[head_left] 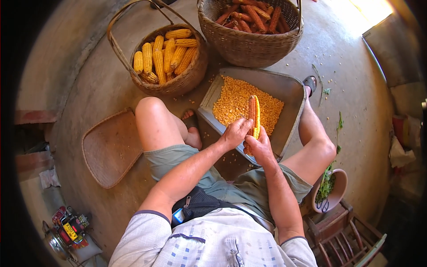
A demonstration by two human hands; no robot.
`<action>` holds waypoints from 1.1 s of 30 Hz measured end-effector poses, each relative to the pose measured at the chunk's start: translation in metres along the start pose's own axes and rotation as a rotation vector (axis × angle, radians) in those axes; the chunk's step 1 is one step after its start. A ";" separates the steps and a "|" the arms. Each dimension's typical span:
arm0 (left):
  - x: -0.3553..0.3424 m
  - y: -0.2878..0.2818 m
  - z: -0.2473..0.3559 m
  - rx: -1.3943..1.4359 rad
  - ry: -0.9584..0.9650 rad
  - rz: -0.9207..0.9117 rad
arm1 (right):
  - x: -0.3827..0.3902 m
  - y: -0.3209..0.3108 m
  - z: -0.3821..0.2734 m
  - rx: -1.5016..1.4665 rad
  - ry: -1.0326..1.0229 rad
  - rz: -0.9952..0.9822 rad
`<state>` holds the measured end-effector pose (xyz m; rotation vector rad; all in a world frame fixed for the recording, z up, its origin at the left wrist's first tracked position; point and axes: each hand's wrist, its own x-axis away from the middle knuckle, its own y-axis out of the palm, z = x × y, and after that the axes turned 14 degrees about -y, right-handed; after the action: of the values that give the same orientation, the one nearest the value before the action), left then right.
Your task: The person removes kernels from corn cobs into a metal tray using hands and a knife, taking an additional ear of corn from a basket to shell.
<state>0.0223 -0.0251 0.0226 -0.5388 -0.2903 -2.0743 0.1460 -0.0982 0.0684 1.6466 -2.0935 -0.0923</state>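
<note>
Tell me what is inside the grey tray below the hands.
The grey tray holds a heap of loose yellow kernels. The half-stripped corn cob, gripped by the left hand and right hand, covers part of the heap.

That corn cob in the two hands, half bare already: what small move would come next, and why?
Probably a push of the left hand's thumb against the yellow rows left on the corn cob, while the right hand grips its lower end. One side of the cob is already bare and reddish, the other keeps its kernels, and it hangs right over the tray of loose kernels, so they would fall in.
</note>
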 end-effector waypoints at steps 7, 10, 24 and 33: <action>0.006 -0.002 0.013 -0.115 -0.117 -0.133 | 0.001 -0.007 0.018 0.257 -0.066 0.038; 0.002 -0.005 0.005 -0.172 -0.110 -0.119 | 0.001 -0.003 0.011 0.183 -0.044 0.033; 0.008 -0.004 0.020 -0.083 -0.185 -0.178 | -0.005 -0.007 0.020 0.289 -0.132 0.048; 0.003 -0.004 0.006 -0.103 -0.152 -0.203 | -0.004 -0.009 0.005 0.164 -0.072 0.009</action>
<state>0.0186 -0.0227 0.0292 -0.7580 -0.3398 -2.2571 0.1527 -0.0982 0.0596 1.7514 -2.2144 0.0241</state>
